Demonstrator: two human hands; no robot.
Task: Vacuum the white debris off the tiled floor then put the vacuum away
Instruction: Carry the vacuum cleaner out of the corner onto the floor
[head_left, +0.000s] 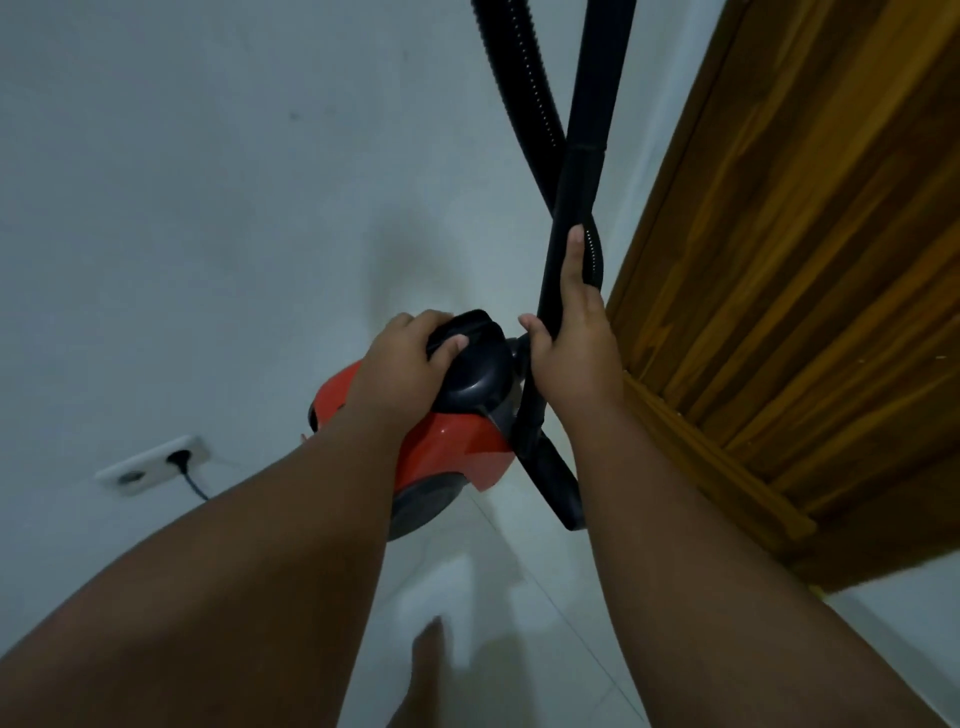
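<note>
A red canister vacuum (447, 452) with a black top handle is held up off the white tiled floor (519, 597), close to the wall. My left hand (400, 369) is shut on the black carry handle (467, 353). My right hand (571, 343) grips the black wand (582, 171), which stands upright beside the canister. The ribbed black hose (514, 78) crosses behind the wand and runs out of the top of the view. The floor nozzle (561, 488) hangs just under my right wrist. No white debris shows on the visible tiles.
A wooden door (779, 260) stands at the right, close to the wand. A white wall socket (150, 465) with a black plug and cord sits low on the wall at the left. A bare foot (426, 670) is on the tiles below.
</note>
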